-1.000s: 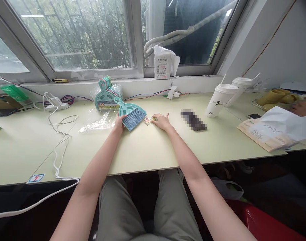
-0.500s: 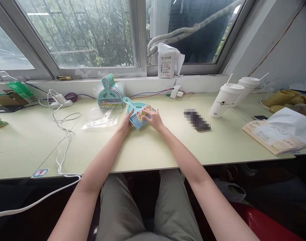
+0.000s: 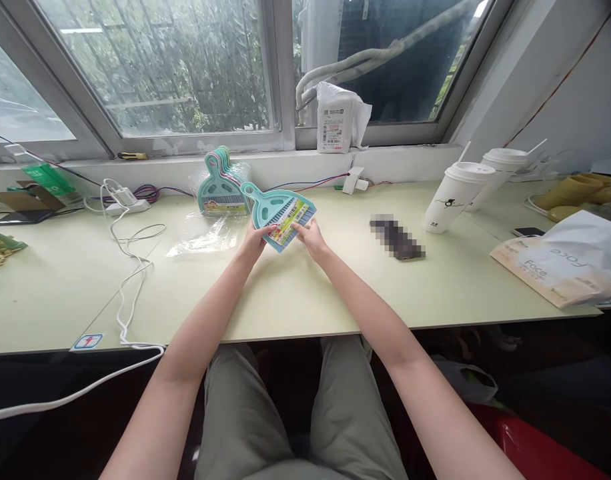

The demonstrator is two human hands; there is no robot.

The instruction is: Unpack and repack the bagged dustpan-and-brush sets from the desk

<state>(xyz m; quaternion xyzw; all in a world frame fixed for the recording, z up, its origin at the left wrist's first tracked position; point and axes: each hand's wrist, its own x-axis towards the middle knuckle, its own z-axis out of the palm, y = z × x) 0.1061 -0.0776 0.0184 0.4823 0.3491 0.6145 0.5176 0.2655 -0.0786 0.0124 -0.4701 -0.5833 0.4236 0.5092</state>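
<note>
Between my hands is a teal mini dustpan and brush set [image 3: 280, 207], tilted, its handle pointing up and left. A yellow-green printed label [image 3: 291, 220] lies across its blue bristles. My left hand [image 3: 257, 239] grips the lower left edge, thumb on the front. At the lower right edge, my right hand [image 3: 309, 236] pinches the set, its thumb near the label. Behind, to the left, a row of similar dustpan sets [image 3: 220, 183] stands upright in clear plastic. A clear plastic bag [image 3: 200, 237] lies flat in front of that row.
White cables [image 3: 130, 267] run down the table's left side from a power strip [image 3: 128, 205]. To the right are a blurred dark object [image 3: 396, 239], two lidded cups [image 3: 458, 197] with straws and a tissue pack [image 3: 550, 267]. A white wrapped package [image 3: 338, 120] stands on the windowsill.
The label now lies flat across the bristles, its print facing me. My right hand has shifted from over the label to the set's lower right edge. The set is turned more towards me.
</note>
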